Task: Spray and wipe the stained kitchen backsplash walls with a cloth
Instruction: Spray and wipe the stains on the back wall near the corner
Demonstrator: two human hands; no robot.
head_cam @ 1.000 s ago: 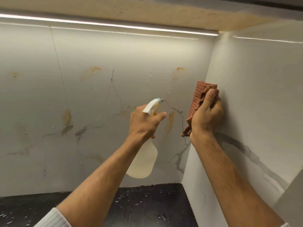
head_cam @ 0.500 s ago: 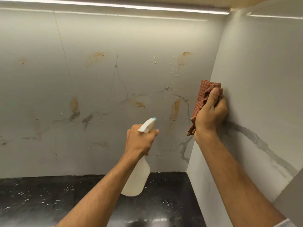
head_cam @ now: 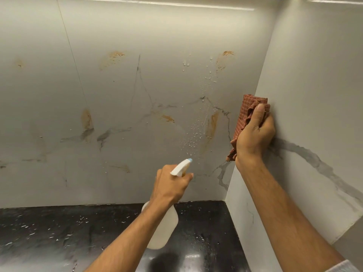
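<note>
Stained backsplash (head_cam: 137,114) fills the corner. Left hand (head_cam: 170,185) wraps the spray bottle (head_cam: 163,228), nozzle aimed at the stains; right hand (head_cam: 255,138) presses the bunched cloth (head_cam: 243,114) against the side wall, ready to wipe.

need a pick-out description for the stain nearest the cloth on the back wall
Start at the inside corner where the back wall meets the side wall. Left of the red cloth in the right hand is a tall, narrow orange-brown streak. Unlike the other stains, it runs vertically, with spray droplets beside it.
</note>
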